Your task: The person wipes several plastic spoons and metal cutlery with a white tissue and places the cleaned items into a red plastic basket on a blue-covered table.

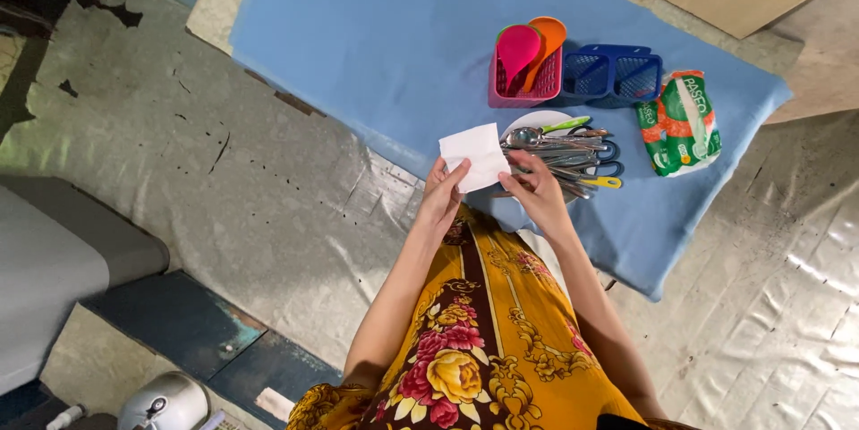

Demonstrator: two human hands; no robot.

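Two hands hold a white folded paper tissue (475, 156) above the near edge of the bench w/ blue cloth cover (376, 45). Tissue's long axis runs roughly left-right, slightly tilted, free end toward the far side. Left hand (442, 193) pinches its lower left corner; right hand (537, 187) grips the lower right edge, fingers closed on it. Just right of the tissue, a white round plate (537, 119) carries a heap of metal spoons & cutlery w/ coloured handles (568, 151), handles pointing right. Behind it, a pink plastic basket (523, 85) holds pink & orange plastic scoops (530, 45); beside it a blue plastic basket (613, 75), contents unclear. Green-white tissue pack (680, 121) lies further right. Both forearms reach fwd from the body, elbows bent.
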